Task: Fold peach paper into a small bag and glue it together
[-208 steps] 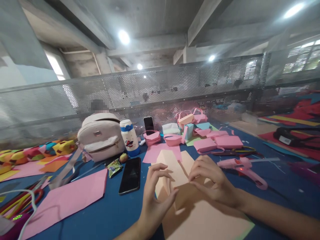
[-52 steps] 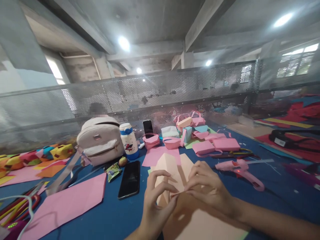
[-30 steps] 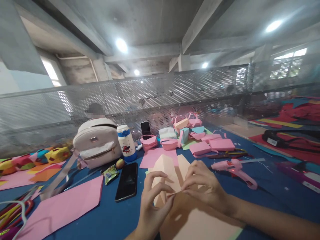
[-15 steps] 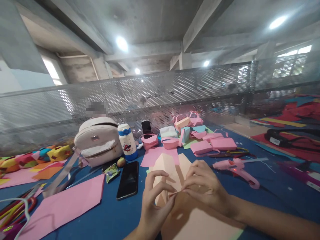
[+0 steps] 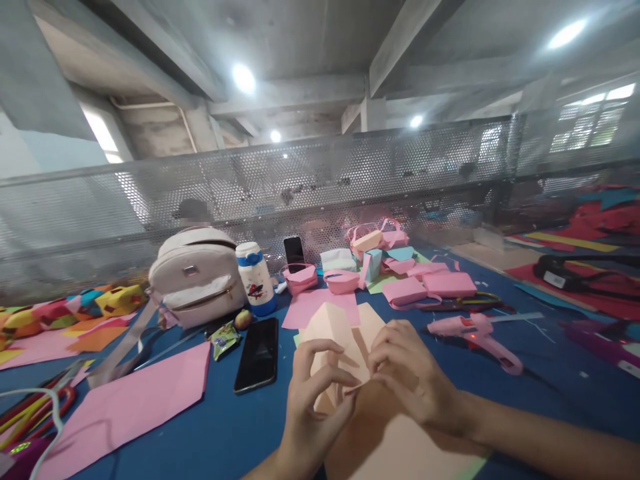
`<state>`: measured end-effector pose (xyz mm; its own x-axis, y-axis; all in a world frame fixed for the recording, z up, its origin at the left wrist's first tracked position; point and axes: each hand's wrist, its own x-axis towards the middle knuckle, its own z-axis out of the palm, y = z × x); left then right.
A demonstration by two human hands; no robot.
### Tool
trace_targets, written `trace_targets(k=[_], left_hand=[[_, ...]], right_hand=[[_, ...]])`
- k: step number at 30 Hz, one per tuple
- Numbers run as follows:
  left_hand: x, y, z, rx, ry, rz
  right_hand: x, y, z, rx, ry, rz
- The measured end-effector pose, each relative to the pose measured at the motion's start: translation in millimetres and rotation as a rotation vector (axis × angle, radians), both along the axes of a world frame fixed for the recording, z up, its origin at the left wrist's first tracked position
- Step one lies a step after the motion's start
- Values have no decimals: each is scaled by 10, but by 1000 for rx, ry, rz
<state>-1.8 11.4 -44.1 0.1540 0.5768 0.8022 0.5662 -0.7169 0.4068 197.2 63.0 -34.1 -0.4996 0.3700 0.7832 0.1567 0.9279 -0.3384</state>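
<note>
A peach paper piece point(image 5: 327, 321), folded into upright panels, stands in front of me. My left hand point(image 5: 316, 390) pinches its near edge between thumb and fingers. From the other side my right hand point(image 5: 407, 373) grips the same edge, its fingertips close to the left ones. The fingers partly cover the folds where they meet. Beneath both hands lies a flat peach sheet point(image 5: 400, 450), with a bit of green paper showing at its corner.
A pink glue gun point(image 5: 475, 335) lies to the right. On the left are a black phone point(image 5: 257, 355), a pink sheet point(image 5: 135, 407), a white backpack point(image 5: 197, 280) and a bottle point(image 5: 255, 280). Several pink paper bags point(image 5: 449, 285) sit farther back, before a perforated metal screen point(image 5: 320, 180).
Both hands keep their pinch on the peach paper, with the fingertips shifted slightly right and up. The camera view has tilted a little.
</note>
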Motion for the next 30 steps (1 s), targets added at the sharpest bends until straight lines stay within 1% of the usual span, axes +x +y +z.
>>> trace_targets(k=[4,8,11,15,22,30], left_hand=[[5,-11,13,15,2,19],[-18,6,46,43,6,50],[-51,32,67,56,10,72],[-84,59,76,68,36,96],[-107,80,61,148,113,130],[-108,85,18,141,129,143]], right_hand=[[18,11,19,-6,39,8],[52,29,69,-20,148,-53],[66,29,68,16,185,-61],[47,31,34,55,178,-56],[18,42,40,104,122,-69],[21,16,-11,76,122,-75]])
